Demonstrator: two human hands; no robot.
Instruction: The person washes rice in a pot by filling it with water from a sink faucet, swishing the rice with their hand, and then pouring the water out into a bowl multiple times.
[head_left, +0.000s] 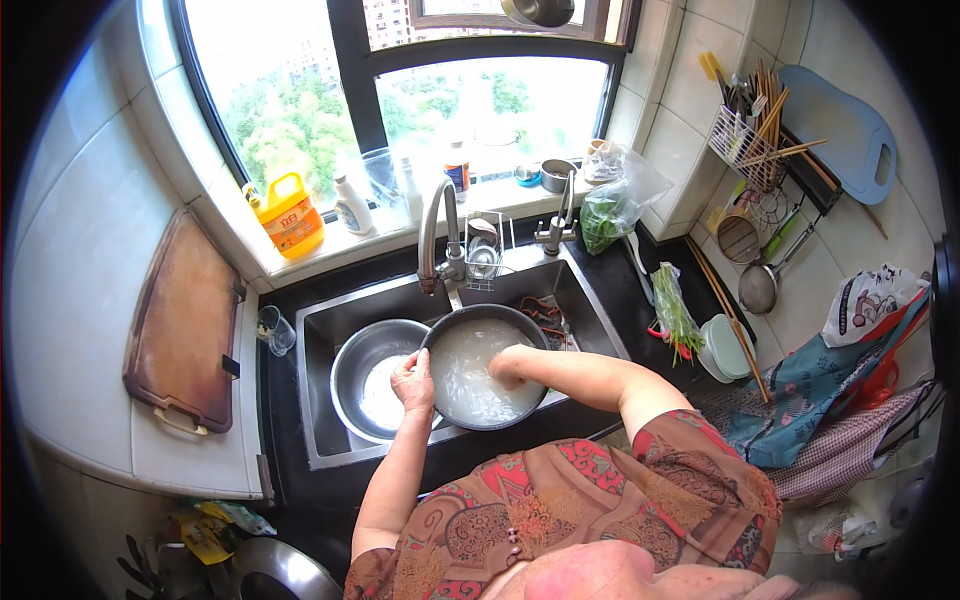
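Note:
A dark round pot (486, 424) full of cloudy water sits over the middle of the double steel sink (319, 459). My left hand (414, 381) grips its left rim, thumb on top. My right hand (510, 366) reaches into the cloudy water; its fingers are under the surface, so their pose and anything they touch are hidden. Partly beneath the pot, in the left basin, rests a wide steel bowl (352, 375). Above the two vessels curves the steel faucet (431, 240). What lies at the pot's bottom cannot be made out.
A wire rack (489, 251) stands behind the sink. To the left is a clear glass (276, 331). On the right counter lie bagged green stalks (671, 307), red-handled scissors (684, 351), long chopsticks (727, 315) and a lidded container (726, 349). A yellow detergent jug (286, 217) is on the sill.

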